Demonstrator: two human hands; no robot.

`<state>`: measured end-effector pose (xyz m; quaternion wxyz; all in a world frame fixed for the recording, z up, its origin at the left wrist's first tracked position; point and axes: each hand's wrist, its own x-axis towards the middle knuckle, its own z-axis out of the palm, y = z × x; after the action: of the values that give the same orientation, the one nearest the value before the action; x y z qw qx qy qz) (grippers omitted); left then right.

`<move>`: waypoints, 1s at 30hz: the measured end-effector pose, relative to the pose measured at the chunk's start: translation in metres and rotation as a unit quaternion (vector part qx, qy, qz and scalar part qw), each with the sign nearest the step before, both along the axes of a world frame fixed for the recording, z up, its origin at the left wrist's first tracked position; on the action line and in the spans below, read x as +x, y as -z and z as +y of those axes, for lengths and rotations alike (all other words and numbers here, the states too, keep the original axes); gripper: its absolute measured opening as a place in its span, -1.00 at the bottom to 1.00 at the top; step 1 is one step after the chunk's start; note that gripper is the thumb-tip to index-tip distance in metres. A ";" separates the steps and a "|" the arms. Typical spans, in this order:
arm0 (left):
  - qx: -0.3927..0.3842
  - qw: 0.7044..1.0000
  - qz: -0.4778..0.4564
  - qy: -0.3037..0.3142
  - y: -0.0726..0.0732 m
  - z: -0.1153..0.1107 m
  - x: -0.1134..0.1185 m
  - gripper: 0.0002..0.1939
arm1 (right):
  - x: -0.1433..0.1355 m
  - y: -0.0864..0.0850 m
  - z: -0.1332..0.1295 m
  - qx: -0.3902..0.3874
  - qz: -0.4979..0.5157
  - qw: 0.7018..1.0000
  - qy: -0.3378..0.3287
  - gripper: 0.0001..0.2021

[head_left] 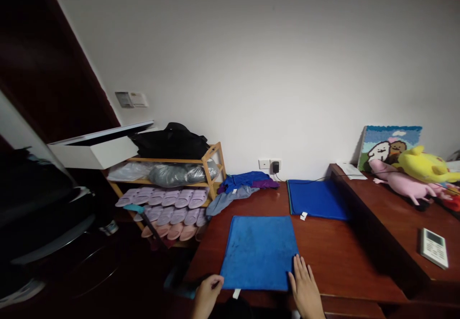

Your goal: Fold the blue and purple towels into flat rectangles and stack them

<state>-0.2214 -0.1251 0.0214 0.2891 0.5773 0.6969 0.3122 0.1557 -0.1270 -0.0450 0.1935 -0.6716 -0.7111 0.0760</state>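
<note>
A light blue cloth (260, 252) lies flat and square on the brown table (341, 256), with a white tag at its front edge. At the cloth's front left corner is my left hand (209, 292), its fingers pinched together on that corner. My right hand (304, 283) rests palm down at the cloth's right edge, fingers stretched out. Further back on the right lies a darker blue folded cloth (318, 198) with a white tag. Crumpled blue, purple and grey-blue cloths (244, 182) are heaped at the back left of the table.
A wooden rack (215, 165) with slippers (172, 213) and a black bag (172, 142) stands at the left. On the raised surface at right are plush toys (402, 180), a picture and a white device (434, 247). A charger (275, 166) is plugged into the wall.
</note>
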 end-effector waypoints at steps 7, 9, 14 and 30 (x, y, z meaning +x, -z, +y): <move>0.005 1.000 -0.011 -0.004 -0.003 0.000 0.001 -0.55 | -0.032 -0.035 0.047 -0.025 0.018 0.999 -0.019 -0.32; 0.004 1.000 -0.009 -0.005 -0.003 -0.002 0.002 -0.52 | -0.037 -0.033 0.054 -0.035 0.019 0.999 -0.021 -0.33; 0.011 1.000 -0.010 0.008 0.000 -0.004 0.002 -0.51 | -0.037 -0.019 0.053 -0.032 0.002 0.999 -0.012 -0.33; 0.186 0.937 0.220 0.197 -0.029 0.044 0.161 -0.55 | -0.035 -0.025 0.046 -0.047 0.007 0.999 0.000 -0.32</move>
<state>-0.0601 -0.0812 0.0502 0.0718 0.8009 0.5450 0.2376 0.1211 -0.0808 -0.0204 0.1668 -0.6794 -0.7054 0.1144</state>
